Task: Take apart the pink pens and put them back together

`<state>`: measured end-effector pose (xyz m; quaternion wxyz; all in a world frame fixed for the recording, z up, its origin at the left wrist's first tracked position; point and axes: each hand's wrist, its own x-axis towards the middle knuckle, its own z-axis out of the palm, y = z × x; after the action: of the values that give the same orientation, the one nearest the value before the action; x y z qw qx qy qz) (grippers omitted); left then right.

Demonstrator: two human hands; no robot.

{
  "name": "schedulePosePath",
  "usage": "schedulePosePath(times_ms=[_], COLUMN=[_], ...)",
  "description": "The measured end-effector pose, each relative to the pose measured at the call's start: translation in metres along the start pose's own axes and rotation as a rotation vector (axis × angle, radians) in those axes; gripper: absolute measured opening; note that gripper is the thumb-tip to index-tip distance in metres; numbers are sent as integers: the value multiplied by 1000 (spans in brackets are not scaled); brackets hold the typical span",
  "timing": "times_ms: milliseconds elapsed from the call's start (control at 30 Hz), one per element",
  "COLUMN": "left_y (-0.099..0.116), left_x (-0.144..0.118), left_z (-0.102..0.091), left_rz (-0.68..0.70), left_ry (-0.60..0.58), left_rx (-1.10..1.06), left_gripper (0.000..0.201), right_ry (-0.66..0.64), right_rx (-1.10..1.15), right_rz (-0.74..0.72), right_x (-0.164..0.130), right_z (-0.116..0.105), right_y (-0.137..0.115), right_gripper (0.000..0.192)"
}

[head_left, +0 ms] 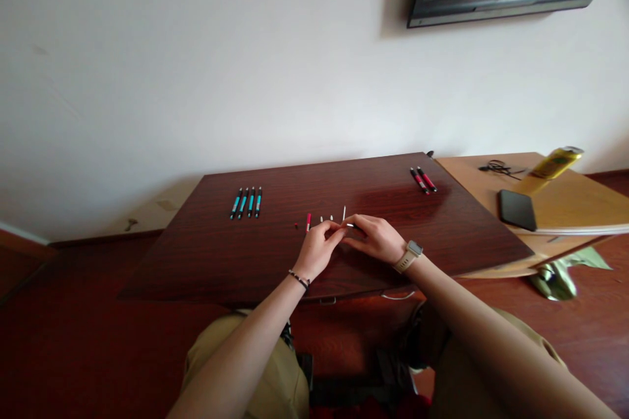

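Over the middle of the dark wooden table (285,255), my left hand (318,250) and my right hand (377,237) meet at the fingertips. Between my right fingers shows a small black pen part with a silver end (350,225). My left thumb and fingers are pinched together against it; what they grip is hidden. Just beyond my hands lie a red pen barrel (308,221), a tiny red piece (296,226), two small pale pieces (321,219) and a thin white refill (344,212).
Several turquoise-and-black pens (247,202) lie in a row at the left. Two red-and-black pens (423,180) rest at the far right. On the lighter side table (594,199) are a phone (517,209), a black cable (497,168) and a tilted-looking yellow can (557,163).
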<state>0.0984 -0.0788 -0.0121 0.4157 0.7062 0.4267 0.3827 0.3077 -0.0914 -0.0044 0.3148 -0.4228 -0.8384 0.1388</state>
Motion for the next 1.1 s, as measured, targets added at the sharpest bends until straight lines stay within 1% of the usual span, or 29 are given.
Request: schedulePosePath(times_ms=[233,333,400,500,600,700,833,1100], left_y=[-2,-3,-3,-2,2,6,7,8], left_x=[0,-1,-2,-6,-9,-12,-13,-14], left_z=[2,2,2,1,1,4,6,5], left_rz=[21,17,5,20,68,107,149,173], left_ry=[-12,3,16,8,-23,-54,-77,-80], left_rx=[23,47,71,120,191,249,300,350], left_gripper=[23,27,31,33,31,29,28,27], right_ry=[6,25,66,102,79,56,41,15], right_rx=[-3,-14,-29,-58,-94,-125,-161,-156], right_rz=[24,47,90,205,317,380,425,473], right_x=[-1,0,1,3,5,8,14,18], right_z=[-1,-3,-4,-5,-4,1,6,10], right_y=[0,5,12,28,42,49,52,56], right_gripper=[22,21,23,24,24,25,25,24])
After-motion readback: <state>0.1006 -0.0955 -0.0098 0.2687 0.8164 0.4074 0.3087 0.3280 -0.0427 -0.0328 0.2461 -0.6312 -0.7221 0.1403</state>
